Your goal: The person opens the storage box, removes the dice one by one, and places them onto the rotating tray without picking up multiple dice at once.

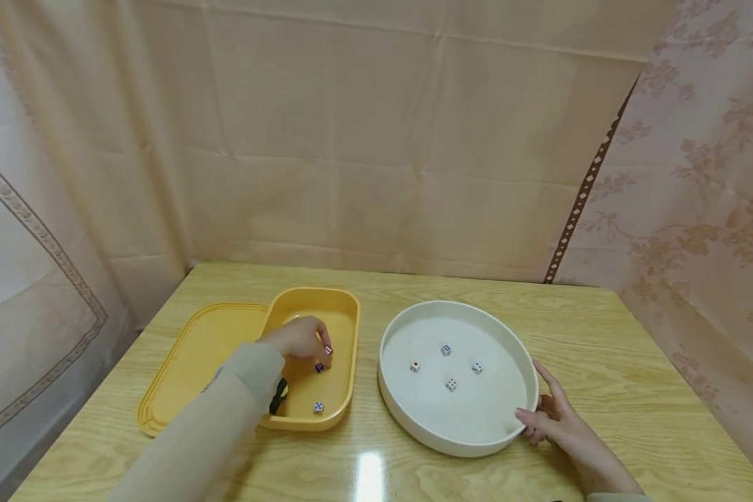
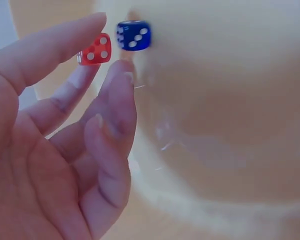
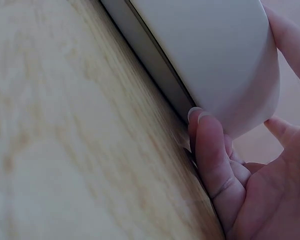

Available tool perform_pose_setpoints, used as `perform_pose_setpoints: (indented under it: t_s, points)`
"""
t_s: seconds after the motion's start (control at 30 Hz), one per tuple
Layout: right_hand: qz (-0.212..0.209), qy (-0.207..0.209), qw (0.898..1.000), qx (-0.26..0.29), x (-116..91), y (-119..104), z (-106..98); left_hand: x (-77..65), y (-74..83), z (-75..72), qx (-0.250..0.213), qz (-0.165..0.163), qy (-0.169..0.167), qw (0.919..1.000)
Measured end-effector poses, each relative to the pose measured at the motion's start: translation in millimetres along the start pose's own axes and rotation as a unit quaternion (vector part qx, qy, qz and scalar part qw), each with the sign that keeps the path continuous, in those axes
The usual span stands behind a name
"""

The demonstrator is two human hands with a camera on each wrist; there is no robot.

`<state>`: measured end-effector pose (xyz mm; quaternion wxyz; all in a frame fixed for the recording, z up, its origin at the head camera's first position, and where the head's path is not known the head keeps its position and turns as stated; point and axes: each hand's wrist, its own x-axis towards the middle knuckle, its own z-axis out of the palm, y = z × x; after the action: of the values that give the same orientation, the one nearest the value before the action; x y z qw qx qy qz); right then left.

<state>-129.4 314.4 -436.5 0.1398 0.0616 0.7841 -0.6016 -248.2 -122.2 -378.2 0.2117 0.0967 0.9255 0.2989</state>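
Observation:
My left hand [image 1: 298, 338] reaches into an orange-yellow rectangular box [image 1: 349, 362] and pinches a translucent red die [image 2: 96, 49] between thumb and finger. Close to these fingertips is a dark blue die [image 2: 134, 36] with white pips; in the head view that blue die [image 1: 318, 367] shows just below the hand. A pale die [image 1: 318, 407] lies nearer the box's front end. On the right, my right hand [image 1: 555, 418] grips the wall of a round white tray [image 1: 458, 446], thumb at the rim and curled fingers low against its outside. Several white dice [image 1: 451, 384] lie apart in the tray.
A flat yellow lid [image 1: 201, 355] lies left of the box, partly under its edge and my left sleeve [image 1: 219, 411]. The wooden table [image 1: 477, 286] carries everything. Curtains [image 1: 376, 139] hang behind and at both sides.

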Motion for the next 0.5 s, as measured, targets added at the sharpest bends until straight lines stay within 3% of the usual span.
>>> perform_pose_setpoints:
  t_s: [0.17, 0.5]
  points:
    - [0.007, 0.003, 1.0, 0.005, -2, -2, 1, 1.1, 2.3, -7.3, -0.02, -0.005, 0.005, 0.9998]
    - [0.003, -0.003, 1.0, 0.004, -2, -4, 0, 1.6, 5.2, -16.0, -0.05, 0.029, 0.031, 0.9979]
